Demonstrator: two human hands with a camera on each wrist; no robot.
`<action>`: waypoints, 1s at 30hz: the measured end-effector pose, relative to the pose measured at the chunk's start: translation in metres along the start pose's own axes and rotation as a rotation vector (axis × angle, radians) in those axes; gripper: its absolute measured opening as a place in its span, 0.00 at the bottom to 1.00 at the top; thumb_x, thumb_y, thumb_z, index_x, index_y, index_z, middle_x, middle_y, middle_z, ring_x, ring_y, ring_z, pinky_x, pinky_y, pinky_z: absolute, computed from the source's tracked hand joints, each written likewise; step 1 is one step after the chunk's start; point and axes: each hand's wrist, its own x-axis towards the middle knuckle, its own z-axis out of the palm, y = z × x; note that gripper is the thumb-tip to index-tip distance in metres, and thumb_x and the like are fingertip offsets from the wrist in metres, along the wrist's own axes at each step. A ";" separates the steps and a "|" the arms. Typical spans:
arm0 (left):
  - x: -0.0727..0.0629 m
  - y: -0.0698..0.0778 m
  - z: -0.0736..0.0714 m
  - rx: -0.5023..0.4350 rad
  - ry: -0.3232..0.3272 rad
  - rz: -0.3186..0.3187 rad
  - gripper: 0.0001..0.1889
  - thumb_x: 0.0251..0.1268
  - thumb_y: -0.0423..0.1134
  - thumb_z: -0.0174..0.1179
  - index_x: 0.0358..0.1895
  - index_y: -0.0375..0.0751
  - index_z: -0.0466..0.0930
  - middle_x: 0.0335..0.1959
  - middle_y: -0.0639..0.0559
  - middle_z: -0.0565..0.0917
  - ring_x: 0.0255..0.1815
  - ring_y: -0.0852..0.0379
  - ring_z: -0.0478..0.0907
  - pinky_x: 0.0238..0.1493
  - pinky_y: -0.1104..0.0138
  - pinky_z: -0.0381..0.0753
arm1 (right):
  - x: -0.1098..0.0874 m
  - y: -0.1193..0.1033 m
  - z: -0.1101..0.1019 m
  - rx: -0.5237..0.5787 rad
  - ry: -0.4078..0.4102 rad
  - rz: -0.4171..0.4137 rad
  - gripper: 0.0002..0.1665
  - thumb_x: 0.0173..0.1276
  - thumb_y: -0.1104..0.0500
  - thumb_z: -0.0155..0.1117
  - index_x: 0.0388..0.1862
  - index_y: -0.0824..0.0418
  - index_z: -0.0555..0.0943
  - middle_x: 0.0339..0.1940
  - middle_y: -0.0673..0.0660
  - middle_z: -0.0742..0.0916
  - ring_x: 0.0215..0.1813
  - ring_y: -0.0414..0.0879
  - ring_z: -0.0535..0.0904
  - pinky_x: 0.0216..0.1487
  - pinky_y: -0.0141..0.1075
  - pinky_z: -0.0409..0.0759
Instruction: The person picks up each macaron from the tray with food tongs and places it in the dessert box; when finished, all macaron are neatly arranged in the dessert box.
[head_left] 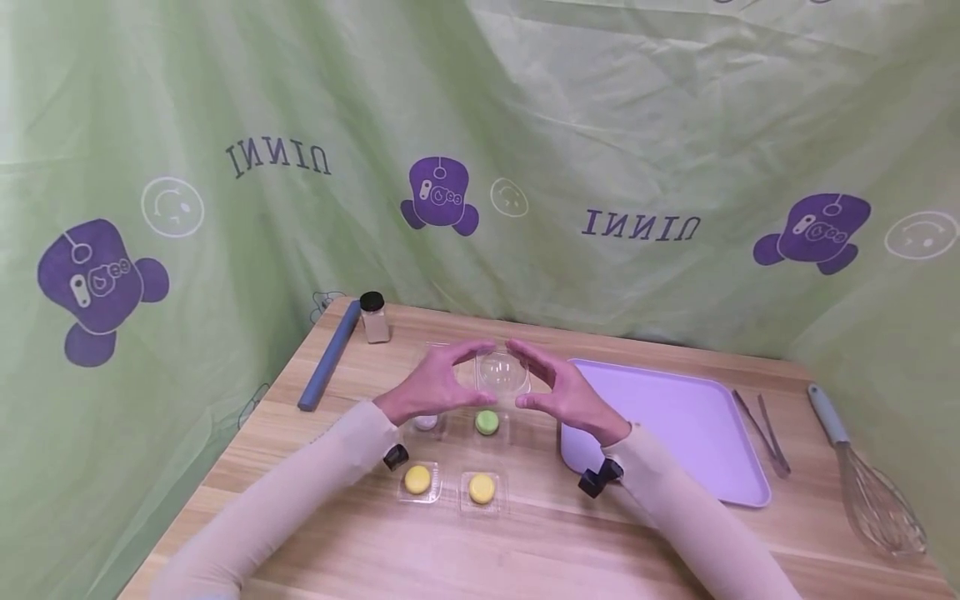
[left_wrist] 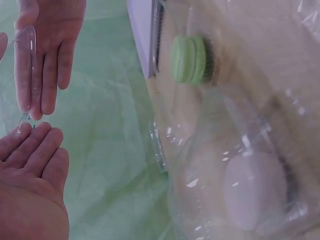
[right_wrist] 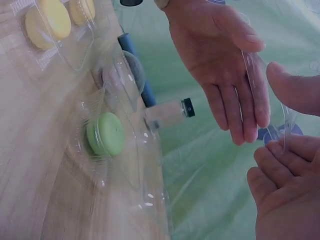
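Observation:
Both hands hold a clear plastic dome lid [head_left: 502,372] between them, raised over the table. My left hand [head_left: 438,382] spans its left edge with thumb and long fingers; my right hand [head_left: 566,392] does the same on the right. Below sits a green macaron [head_left: 487,422] in a clear plastic tray, also seen in the right wrist view. A pale lilac macaron [head_left: 425,422] in clear packaging is partly covered by the left wrist. Nearer the front, two yellow macarons [head_left: 417,479] sit in separate clear trays.
A lilac tray [head_left: 667,417] lies right of the hands, partly beneath the right forearm. Metal tongs [head_left: 763,433] and a whisk [head_left: 870,483] lie farther right. At the back left are a blue-grey rod [head_left: 330,357] and a black-capped jar [head_left: 374,318]. A green curtain [head_left: 525,275] hangs behind the table.

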 end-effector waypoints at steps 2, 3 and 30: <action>-0.001 -0.002 0.001 0.018 -0.008 -0.007 0.46 0.47 0.55 0.79 0.72 0.47 0.71 0.71 0.49 0.77 0.74 0.47 0.72 0.77 0.51 0.70 | -0.002 0.003 0.001 -0.011 0.005 0.010 0.49 0.59 0.68 0.75 0.78 0.65 0.64 0.77 0.65 0.72 0.79 0.59 0.66 0.78 0.27 0.64; -0.001 -0.003 0.002 0.028 -0.013 -0.008 0.46 0.47 0.55 0.79 0.72 0.47 0.71 0.71 0.49 0.77 0.74 0.47 0.72 0.77 0.50 0.70 | -0.003 0.005 0.002 -0.016 0.009 0.017 0.49 0.58 0.68 0.75 0.77 0.65 0.65 0.76 0.66 0.73 0.79 0.59 0.67 0.77 0.25 0.64; -0.009 -0.014 0.012 0.528 -0.322 -0.104 0.45 0.52 0.62 0.74 0.72 0.43 0.72 0.72 0.45 0.76 0.72 0.45 0.73 0.75 0.48 0.73 | -0.018 0.040 0.036 -0.386 -0.047 0.240 0.47 0.56 0.53 0.80 0.74 0.58 0.71 0.74 0.55 0.77 0.76 0.55 0.72 0.77 0.51 0.70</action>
